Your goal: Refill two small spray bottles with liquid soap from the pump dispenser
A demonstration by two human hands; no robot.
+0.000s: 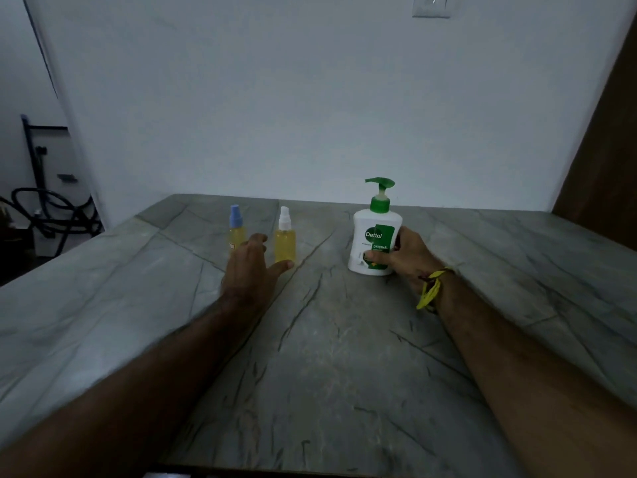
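Note:
Two small spray bottles with yellow liquid stand upright on the grey marble table [327, 339]. One has a blue cap [235, 229], the other a white cap [285, 238]. My left hand [251, 270] lies between them, fingers apart, thumb tip at the base of the white-capped bottle, fingers partly covering the blue-capped one. It grips neither. To the right stands a white pump dispenser [375, 236] with a green pump head. My right hand [408, 258] is wrapped around its lower right side, thumb across the front label.
A white wall rises right behind the table's far edge. A wall switch plate [431, 6] is high up. Dark cables and a stand [48, 208] sit on the floor at the far left. A brown panel [606, 150] borders the right side.

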